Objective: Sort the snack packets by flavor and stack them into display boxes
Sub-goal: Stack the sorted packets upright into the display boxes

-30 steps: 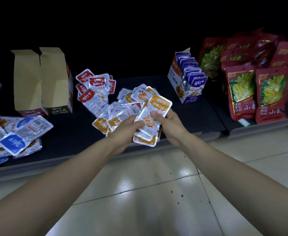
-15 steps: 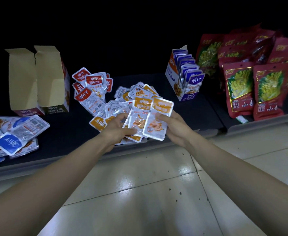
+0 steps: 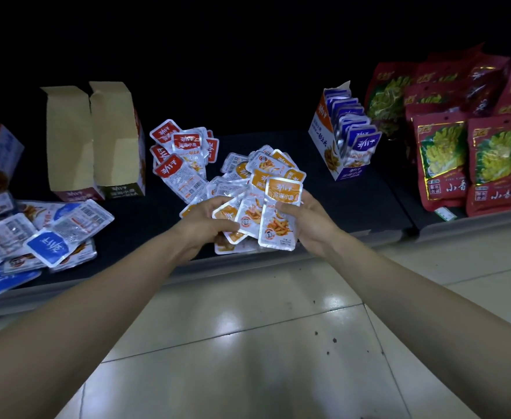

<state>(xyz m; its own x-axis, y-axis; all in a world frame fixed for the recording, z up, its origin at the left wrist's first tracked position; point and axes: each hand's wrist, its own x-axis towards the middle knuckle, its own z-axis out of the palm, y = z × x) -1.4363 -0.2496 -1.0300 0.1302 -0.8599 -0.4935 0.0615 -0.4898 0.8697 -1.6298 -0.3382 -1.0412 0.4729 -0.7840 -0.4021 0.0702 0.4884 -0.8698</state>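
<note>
While the left hand (image 3: 209, 220) and right hand (image 3: 308, 219) together grip a fan of orange snack packets (image 3: 255, 214), long axes pointing away, above the shelf (image 3: 348, 204) front, the cardboard display boxes (image 3: 113, 137) stand back-left, nearer the left hand.

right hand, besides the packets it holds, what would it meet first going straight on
Probably the loose orange packets piled on the shelf just beyond the right hand, then the red packets; depth is unclear.
</note>
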